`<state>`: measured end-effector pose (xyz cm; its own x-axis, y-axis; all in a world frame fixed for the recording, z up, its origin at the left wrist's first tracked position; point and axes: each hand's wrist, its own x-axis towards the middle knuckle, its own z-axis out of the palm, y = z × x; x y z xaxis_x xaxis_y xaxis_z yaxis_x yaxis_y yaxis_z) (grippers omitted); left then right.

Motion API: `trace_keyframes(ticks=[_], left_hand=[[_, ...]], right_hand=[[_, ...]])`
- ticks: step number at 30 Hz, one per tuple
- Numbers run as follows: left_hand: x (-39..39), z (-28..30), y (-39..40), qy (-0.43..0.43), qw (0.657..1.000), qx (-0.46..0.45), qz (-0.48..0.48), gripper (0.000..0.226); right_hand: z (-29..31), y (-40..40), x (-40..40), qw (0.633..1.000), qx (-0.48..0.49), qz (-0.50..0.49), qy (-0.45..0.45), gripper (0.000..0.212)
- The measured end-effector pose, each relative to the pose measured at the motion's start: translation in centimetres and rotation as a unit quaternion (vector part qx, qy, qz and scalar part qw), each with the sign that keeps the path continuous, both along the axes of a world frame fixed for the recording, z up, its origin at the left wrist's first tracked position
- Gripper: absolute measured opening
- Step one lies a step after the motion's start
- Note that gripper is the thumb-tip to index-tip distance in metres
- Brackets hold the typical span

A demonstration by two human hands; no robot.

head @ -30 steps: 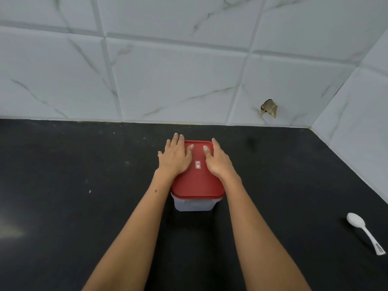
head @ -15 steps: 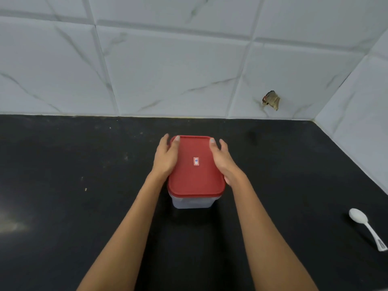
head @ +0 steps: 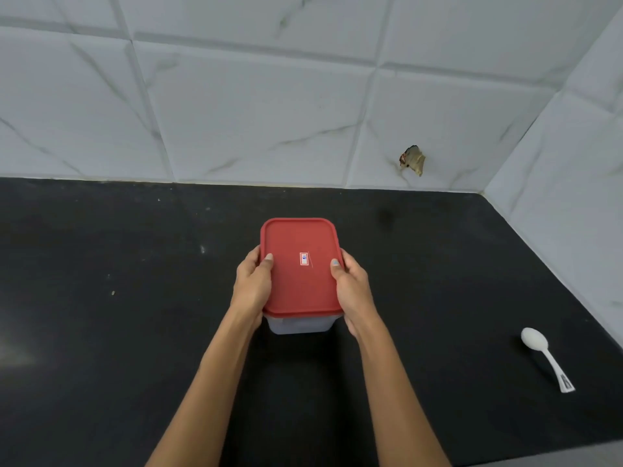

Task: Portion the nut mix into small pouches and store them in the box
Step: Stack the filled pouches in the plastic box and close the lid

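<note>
A translucent plastic box [head: 298, 325] with a red lid [head: 300, 284] stands on the black counter, closed. A small white sticker sits in the middle of the lid. My left hand [head: 253, 284] grips the box's left side, thumb on the lid's edge. My right hand [head: 352, 286] grips the right side the same way, thumb on top. The box's contents are hidden under the lid. No pouches or nut mix are in view.
A white plastic spoon [head: 546, 357] lies on the black counter [head: 101, 332] at the right. White marbled tiles form the back wall and the right wall, meeting in a corner. A chipped hole [head: 413, 160] marks the back tiles.
My hands slid from pressing flat on top of the lid down to the near sides of the box, with the thumbs now resting on the lid's edges.
</note>
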<state>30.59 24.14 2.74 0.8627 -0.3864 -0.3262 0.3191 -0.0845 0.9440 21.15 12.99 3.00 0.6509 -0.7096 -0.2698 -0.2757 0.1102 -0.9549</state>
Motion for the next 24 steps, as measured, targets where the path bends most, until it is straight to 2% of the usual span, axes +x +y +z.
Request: trace_keyframes(ticks=[9,15,18,19,22,24], left_hand=[[-4.7,0.4,-3.0,-0.011,1.0,0.008,0.0,0.035],[-5.4,0.5,-3.5,-0.022,0.998,0.064,0.019,0.04],[-7.3,1.5,-3.6,-0.155,0.975,0.127,0.091,0.048],[-8.6,2.2,-4.1,-0.208,0.963,0.117,0.123,0.047],[-13.1,4.0,-7.1,-0.291,0.943,0.002,0.16,0.037],[-16.7,4.3,-10.2,-0.305,0.944,-0.06,0.114,0.036]], right_hand=[[0.5,-2.6,-4.5,1.0,0.0,-0.005,-0.001,0.034],[0.7,-3.5,-5.2,0.999,0.021,0.033,0.016,0.038],[1.7,-5.0,-6.6,0.999,0.013,0.052,0.007,0.046],[2.1,-6.0,-7.5,0.999,-0.007,0.043,0.008,0.044],[2.4,-9.4,-11.2,0.997,-0.075,-0.023,0.015,0.029],[2.2,-12.0,-14.7,0.991,-0.106,-0.078,0.026,0.023]])
